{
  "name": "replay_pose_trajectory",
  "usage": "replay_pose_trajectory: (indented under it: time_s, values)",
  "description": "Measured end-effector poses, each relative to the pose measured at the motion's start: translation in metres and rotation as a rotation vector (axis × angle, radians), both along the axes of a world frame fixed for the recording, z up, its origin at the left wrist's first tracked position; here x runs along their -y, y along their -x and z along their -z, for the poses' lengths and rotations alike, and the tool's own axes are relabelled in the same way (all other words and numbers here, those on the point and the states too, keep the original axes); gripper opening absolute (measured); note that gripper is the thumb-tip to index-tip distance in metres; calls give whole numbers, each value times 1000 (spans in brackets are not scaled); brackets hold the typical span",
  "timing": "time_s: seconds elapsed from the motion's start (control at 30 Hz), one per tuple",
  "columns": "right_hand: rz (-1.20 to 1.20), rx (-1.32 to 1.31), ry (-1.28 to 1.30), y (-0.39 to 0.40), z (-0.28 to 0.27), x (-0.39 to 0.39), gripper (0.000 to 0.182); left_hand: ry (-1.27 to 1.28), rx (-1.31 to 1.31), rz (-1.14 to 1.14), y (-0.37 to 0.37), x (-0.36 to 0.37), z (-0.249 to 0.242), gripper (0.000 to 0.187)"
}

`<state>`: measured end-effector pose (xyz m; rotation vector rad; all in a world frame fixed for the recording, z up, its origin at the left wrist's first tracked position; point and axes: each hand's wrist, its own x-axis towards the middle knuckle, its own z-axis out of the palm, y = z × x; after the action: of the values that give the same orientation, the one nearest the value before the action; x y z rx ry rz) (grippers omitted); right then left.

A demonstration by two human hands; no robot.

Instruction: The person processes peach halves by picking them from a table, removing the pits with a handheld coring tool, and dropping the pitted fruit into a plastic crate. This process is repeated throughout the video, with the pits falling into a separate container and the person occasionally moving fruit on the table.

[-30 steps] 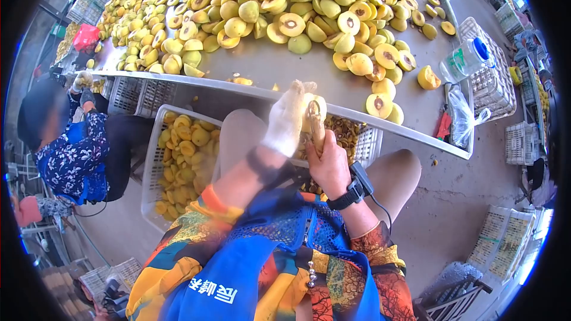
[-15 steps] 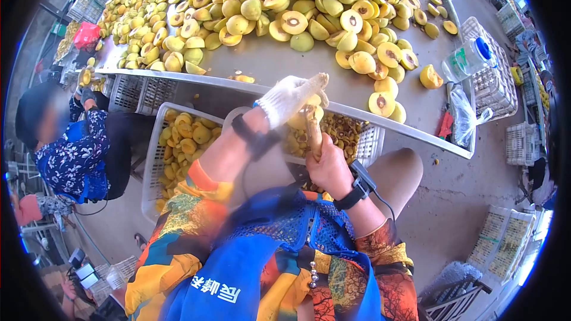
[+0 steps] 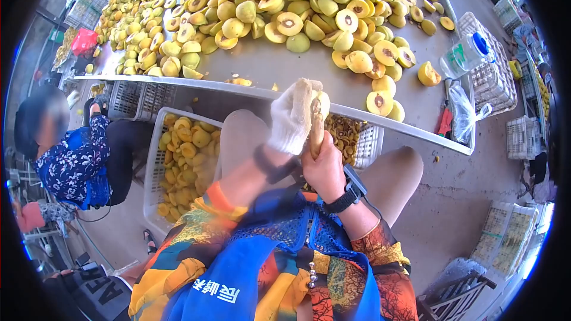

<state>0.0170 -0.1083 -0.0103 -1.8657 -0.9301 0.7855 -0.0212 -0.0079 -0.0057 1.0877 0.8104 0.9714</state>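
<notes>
My left hand (image 3: 290,117), in a white knitted glove, is closed round a yellow fruit half (image 3: 323,103) above the table's front edge. My right hand (image 3: 324,169) is bare and grips the handle of a tool (image 3: 317,134), whose upper end meets the fruit. The glove partly hides the fruit. Below my hands sits a white crate of small brown and yellow pieces (image 3: 345,137). To the left is a white crate (image 3: 152,172) of yellow fruit halves (image 3: 185,154).
The metal table (image 3: 238,65) ahead bears a large heap of halved fruit (image 3: 285,12). At its right are a clear bottle (image 3: 467,58), a plastic bag (image 3: 461,113) and a red object (image 3: 445,120). A seated co-worker (image 3: 74,148) is on the left. Crates (image 3: 505,235) stand at right.
My gloved left hand has turned more upright and drawn back slightly, now wrapped round the fruit at the tool's tip. My right hand has shifted a little left. The co-worker's hands have moved.
</notes>
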Motion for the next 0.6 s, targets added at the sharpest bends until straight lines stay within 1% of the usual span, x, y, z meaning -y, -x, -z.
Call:
replay_pose_trajectory:
  time_s: [0.03, 0.07, 0.13, 0.17, 0.23, 0.27, 0.3, 0.37, 0.4, 0.47, 0.57, 0.6]
  values:
    - [-24, 35, -13, -1, 1, 2, 19, -27, -55, 4, 0, 0, -4, 54]
    - [-49, 69, -25, -2, 1, 5, 19, -7, -108, 114, 2, -4, -9, 56]
    - [-95, 30, 33, -8, -1, 5, 19, 31, -213, 332, 8, -25, -19, 60]
    - [-118, 10, 63, -10, -3, 5, 19, 8, -309, 446, 11, -33, -24, 61]
    - [-175, 50, 55, -13, -3, 4, 19, -44, -501, 671, 11, -51, -31, 63]
    - [-186, 53, 63, -14, 3, 3, 19, -48, -523, 706, 9, -55, -24, 59]
    - [-197, 55, 70, -15, 10, 1, 19, -49, -483, 685, 10, -56, -19, 57]
    - [-210, 151, -128, -18, 29, -1, 17, -53, -407, 644, 11, -57, -14, 54]
    - [-213, 197, -224, -19, 36, -1, 16, 96, -230, 587, 13, -52, -14, 47]
    - [-203, -16, -225, -17, 46, -3, 13, 383, 126, 460, 18, -37, -13, 35]
    - [-213, -216, -236, -10, 55, -4, 10, 484, 192, 356, 20, -27, 6, 29]
    - [-209, -285, -213, -8, 54, -4, 9, 508, 174, 301, 16, -26, 7, 26]
